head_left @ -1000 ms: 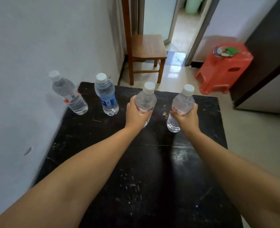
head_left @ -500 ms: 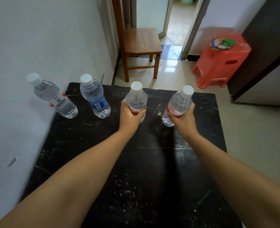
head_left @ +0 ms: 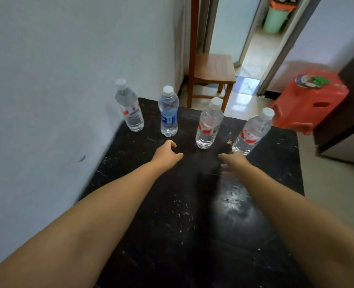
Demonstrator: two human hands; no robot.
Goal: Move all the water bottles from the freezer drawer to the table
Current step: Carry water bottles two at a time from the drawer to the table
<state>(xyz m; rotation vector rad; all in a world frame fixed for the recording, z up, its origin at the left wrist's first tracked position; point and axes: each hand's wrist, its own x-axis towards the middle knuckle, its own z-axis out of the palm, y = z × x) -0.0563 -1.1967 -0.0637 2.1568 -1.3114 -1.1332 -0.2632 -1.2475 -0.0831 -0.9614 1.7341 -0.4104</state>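
Here, a scuffed black worktop [head_left: 192, 215] stands against a pale wall [head_left: 68, 80]; beyond its far edge are a wooden chair [head_left: 213, 69], an open doorway and, at far right, a red plastic stool [head_left: 309, 100]. Four clear, white-capped water bottles stand upright in a row along the far side: a red-labelled bottle [head_left: 130, 109] by the wall, a blue-labelled bottle [head_left: 168, 113], then two more red-labelled ones [head_left: 208, 125] [head_left: 252, 133]. The left hand [head_left: 165, 155] and right hand [head_left: 233, 163] hover just short of the row, fingers loose, holding nothing.
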